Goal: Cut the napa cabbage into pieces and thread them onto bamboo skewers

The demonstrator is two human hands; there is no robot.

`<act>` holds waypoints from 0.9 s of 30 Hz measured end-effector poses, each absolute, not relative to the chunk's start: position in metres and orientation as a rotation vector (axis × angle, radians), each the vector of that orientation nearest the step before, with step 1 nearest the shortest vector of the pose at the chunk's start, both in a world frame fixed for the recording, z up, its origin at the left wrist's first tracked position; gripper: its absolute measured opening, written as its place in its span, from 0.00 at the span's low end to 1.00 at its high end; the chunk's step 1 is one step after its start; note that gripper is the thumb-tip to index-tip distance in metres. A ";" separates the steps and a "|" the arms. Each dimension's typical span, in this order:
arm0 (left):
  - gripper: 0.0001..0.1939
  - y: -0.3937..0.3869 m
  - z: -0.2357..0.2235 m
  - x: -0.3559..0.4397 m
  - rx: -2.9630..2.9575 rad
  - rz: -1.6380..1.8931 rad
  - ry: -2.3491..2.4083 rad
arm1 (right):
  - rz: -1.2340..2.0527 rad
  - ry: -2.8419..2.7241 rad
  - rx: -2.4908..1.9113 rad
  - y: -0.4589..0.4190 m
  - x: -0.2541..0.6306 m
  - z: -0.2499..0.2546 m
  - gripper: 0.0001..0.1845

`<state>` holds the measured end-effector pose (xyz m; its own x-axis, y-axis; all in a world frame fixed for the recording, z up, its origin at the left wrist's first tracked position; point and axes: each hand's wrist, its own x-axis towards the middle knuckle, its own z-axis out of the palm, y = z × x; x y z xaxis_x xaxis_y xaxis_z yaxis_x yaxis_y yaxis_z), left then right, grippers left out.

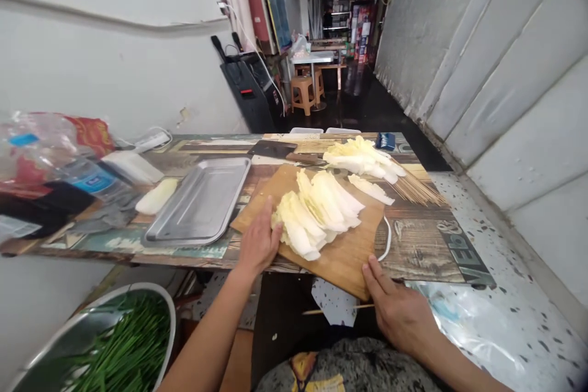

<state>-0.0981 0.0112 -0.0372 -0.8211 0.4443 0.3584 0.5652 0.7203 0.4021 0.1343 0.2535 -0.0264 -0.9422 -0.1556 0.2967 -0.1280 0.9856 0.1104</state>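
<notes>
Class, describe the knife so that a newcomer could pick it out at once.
On the wood-patterned table, find the wooden cutting board. Just beyond its far edge lies the knife, brown handle pointing right, toward the farther heap of cabbage leaves. Its broad, dark blade sets it apart from the silver tray.

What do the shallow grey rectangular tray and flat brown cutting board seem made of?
Shallow grey rectangular tray: probably metal, perhaps stainless steel, softly shiny, with a bright rim. Flat brown cutting board: likely wood, possibly bamboo, satin, by its tan colour and faint grain.
</notes>
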 end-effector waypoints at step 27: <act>0.33 0.006 -0.037 -0.118 -0.703 -1.031 -2.572 | 0.111 -2.857 -0.341 0.384 -0.037 0.046 0.28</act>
